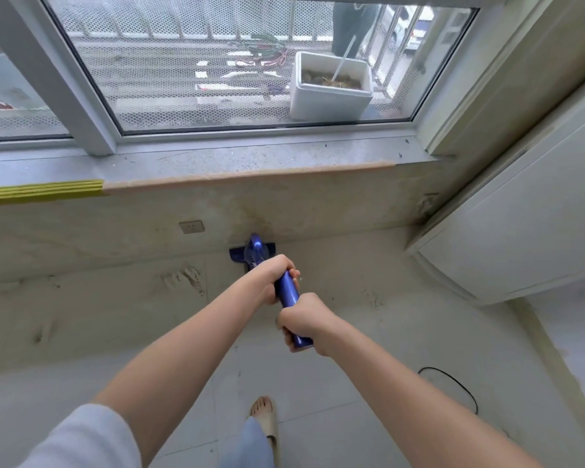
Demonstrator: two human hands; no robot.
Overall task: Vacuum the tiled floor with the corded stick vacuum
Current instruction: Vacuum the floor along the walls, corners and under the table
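A blue stick vacuum (287,289) points away from me toward the wall under the window. Its dark floor head (236,254) lies on the pale tiled floor (368,352), right at the foot of that wall. My left hand (271,276) grips the blue handle higher up, nearer the motor body. My right hand (300,321) grips the handle's near end. The black power cord (460,386) curves over the tiles at the lower right.
A stone window sill (250,170) with a yellow strip (41,192) runs above the wall. A wall socket (191,227) sits left of the vacuum head. A white appliance (520,231) stands at the right. My sandalled foot (265,420) is on the tiles below.
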